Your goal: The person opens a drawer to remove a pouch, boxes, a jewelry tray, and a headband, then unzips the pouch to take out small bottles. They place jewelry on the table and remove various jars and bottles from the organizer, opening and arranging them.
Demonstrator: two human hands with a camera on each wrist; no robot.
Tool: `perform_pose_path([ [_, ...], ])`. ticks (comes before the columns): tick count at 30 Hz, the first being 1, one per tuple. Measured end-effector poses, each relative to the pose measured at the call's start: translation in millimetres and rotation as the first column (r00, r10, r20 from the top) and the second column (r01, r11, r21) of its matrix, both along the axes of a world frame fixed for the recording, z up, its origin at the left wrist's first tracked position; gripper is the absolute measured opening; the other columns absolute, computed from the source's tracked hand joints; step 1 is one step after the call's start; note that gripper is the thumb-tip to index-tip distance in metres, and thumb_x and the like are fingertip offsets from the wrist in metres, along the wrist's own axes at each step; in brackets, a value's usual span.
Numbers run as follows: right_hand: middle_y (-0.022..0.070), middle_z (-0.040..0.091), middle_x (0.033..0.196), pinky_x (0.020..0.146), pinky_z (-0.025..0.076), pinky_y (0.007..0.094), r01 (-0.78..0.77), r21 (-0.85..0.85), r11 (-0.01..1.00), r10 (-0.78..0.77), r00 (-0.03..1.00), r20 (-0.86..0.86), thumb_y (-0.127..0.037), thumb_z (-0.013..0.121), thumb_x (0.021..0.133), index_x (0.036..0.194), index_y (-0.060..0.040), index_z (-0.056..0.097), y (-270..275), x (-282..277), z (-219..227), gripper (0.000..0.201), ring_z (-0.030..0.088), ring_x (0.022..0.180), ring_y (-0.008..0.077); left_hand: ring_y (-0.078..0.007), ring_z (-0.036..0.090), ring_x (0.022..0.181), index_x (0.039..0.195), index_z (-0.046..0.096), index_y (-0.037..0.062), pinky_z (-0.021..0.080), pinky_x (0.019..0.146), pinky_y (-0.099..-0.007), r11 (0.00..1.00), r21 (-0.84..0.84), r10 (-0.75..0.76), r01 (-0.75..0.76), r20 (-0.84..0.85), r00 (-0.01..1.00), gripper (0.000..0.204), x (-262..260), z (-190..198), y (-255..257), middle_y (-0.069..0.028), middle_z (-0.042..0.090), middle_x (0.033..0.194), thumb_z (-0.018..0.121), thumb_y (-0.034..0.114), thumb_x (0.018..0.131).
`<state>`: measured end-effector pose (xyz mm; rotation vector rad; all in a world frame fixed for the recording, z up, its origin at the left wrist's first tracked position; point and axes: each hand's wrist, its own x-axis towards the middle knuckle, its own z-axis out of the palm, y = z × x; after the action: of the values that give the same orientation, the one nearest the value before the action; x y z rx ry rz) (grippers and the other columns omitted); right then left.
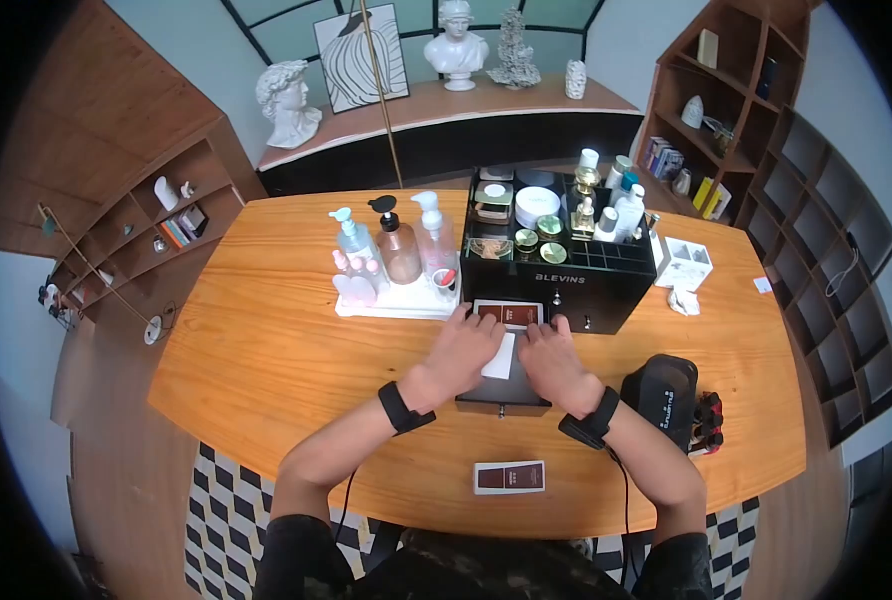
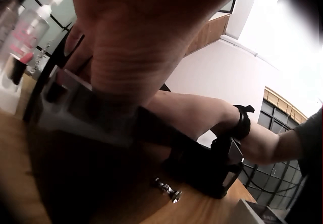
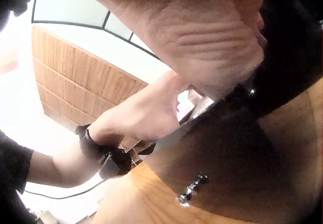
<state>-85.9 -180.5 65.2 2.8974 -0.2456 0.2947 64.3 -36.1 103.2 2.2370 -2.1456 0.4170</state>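
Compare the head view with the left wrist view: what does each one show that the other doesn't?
Only the head view: two white busts, the black-and-white patterned floor covering, and the crumpled tissue.

Only the left wrist view: the underside of the left wrist and, in the background, a slatted blind.

Both: the left hand, the right forearm, the silver drawer knob and a bottle with a white pump.

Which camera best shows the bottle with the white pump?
The head view, where the white-pump bottle stands upright, visible almost to its base. The left wrist view shows it larger, but slanted and cut off at the edge. The right wrist view doesn't show it.
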Motion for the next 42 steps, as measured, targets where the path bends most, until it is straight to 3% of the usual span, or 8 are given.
perform_pose_path([
  [3, 0.0106, 0.069, 0.098, 0.107, 0.04, 0.0475, -0.017, -0.05, 0.999, 0.017, 1.0, -0.009, -0.011, 0.075, 0.079, 0.099, -0.0052, 0.073, 6.1, -1.1, 6.3, 0.021, 0.07, 0.097, 0.0264, -0.0272, 0.071, 0.105, 0.114, 0.059, 0.0056, 0.04, 0.119, -0.0485, 0.999, -0.015, -0.047, 0.047, -0.001, 0.999, 0.067, -1.4, -6.4, 2.8, -0.0089, 0.069, 0.099, 0.096, 0.02, 0.06],
  [14, 0.0129, 0.068, 0.1, 0.104, 0.042, 0.0457, -0.021, -0.204, 0.979, 0.025, 1.0, 0.018, -0.012, 0.075, 0.08, 0.103, -0.003, 0.074, 7.9, 0.0, -6.0, 0.024, 0.069, 0.098, 0.0276, -0.0311, 0.068, 0.109, 0.121, 0.059, 0.0044, 0.043, 0.114, -0.0478, 0.999, -0.036, 0.02, -0.02, 0.005, 1.0, 0.065, -2.9, -14.6, -0.4, -0.0112, 0.066, 0.107, 0.089, 0.013, 0.064],
  [19, 0.0125, 0.068, 0.104, 0.106, 0.038, 0.045, -0.033, -0.123, 0.992, 0.031, 0.999, -0.02, -0.013, 0.072, 0.086, 0.102, -0.0054, 0.079, 5.1, -1.6, 0.6, 0.019, 0.067, 0.102, 0.0277, -0.0318, 0.065, 0.113, 0.126, 0.059, 0.004, 0.042, 0.113, -0.0469, 0.973, -0.229, 0.005, -0.007, -0.009, 1.0, 0.068, -16.4, 41.3, 33.4, -0.0124, 0.065, 0.107, 0.089, 0.013, 0.066],
  [22, 0.0127, 0.069, 0.104, 0.106, 0.038, 0.0457, -0.039, -0.145, 0.989, 0.038, 0.999, -0.013, -0.014, 0.071, 0.087, 0.103, -0.0062, 0.08, 5.2, -2.8, -6.4, 0.02, 0.067, 0.102, 0.0277, -0.0329, 0.063, 0.114, 0.127, 0.06, 0.0047, 0.042, 0.113, -0.0464, 0.949, -0.315, -0.035, -0.023, -0.179, 0.983, 0.065, -33.9, 82.8, 78.3, -0.0136, 0.065, 0.108, 0.088, 0.016, 0.07],
  [24, 0.0128, 0.069, 0.105, 0.106, 0.038, 0.046, -0.046, -0.154, 0.987, 0.047, 0.999, 0.003, -0.014, 0.071, 0.087, 0.103, -0.0068, 0.081, 6.8, -0.8, -10.8, 0.02, 0.068, 0.102, 0.0278, -0.0337, 0.063, 0.115, 0.126, 0.061, 0.0052, 0.042, 0.112, -0.0474, 0.967, -0.249, -0.027, -0.05, -0.295, 0.955, 0.061, -39.9, 90.5, 108.9, -0.0145, 0.065, 0.11, 0.088, 0.021, 0.074],
  [28, 0.0136, 0.069, 0.104, 0.107, 0.038, 0.0481, -0.033, -0.138, 0.99, 0.024, 0.997, -0.068, -0.013, 0.071, 0.087, 0.105, -0.006, 0.079, 8.7, 0.2, -8.6, 0.022, 0.068, 0.102, 0.029, -0.0348, 0.063, 0.115, 0.125, 0.062, 0.0048, 0.043, 0.109, -0.0472, 0.987, -0.141, 0.041, -0.077, -0.24, 0.97, 0.06, -52.0, 57.5, 161.1, -0.0151, 0.066, 0.112, 0.089, 0.026, 0.075],
  [30, 0.0122, 0.069, 0.106, 0.106, 0.037, 0.0473, -0.033, -0.174, 0.984, 0.019, 0.996, -0.083, -0.016, 0.072, 0.088, 0.105, -0.0091, 0.08, 7.7, 0.0, -1.9, 0.02, 0.069, 0.1, 0.0279, -0.0354, 0.065, 0.114, 0.126, 0.062, 0.0046, 0.045, 0.107, -0.0463, 0.98, -0.018, 0.184, -0.2, -0.32, 0.929, 0.062, -56.6, 31.9, 178.5, -0.015, 0.067, 0.115, 0.089, 0.027, 0.076],
  [42, 0.0084, 0.072, 0.089, 0.107, 0.036, 0.0516, -0.117, 0.017, 0.993, 0.117, 0.993, 0.0, -0.012, 0.073, 0.08, 0.092, -0.0148, 0.078, 2.1, -5.1, -10.4, 0.012, 0.068, 0.103, 0.0288, -0.0391, 0.06, 0.125, 0.141, 0.055, 0.0081, 0.052, 0.101, -0.0506, 0.958, 0.204, 0.284, -0.204, -0.553, 0.783, 0.076, -66.3, -8.9, 185.3, -0.0173, 0.061, 0.131, 0.09, 0.029, 0.077],
])
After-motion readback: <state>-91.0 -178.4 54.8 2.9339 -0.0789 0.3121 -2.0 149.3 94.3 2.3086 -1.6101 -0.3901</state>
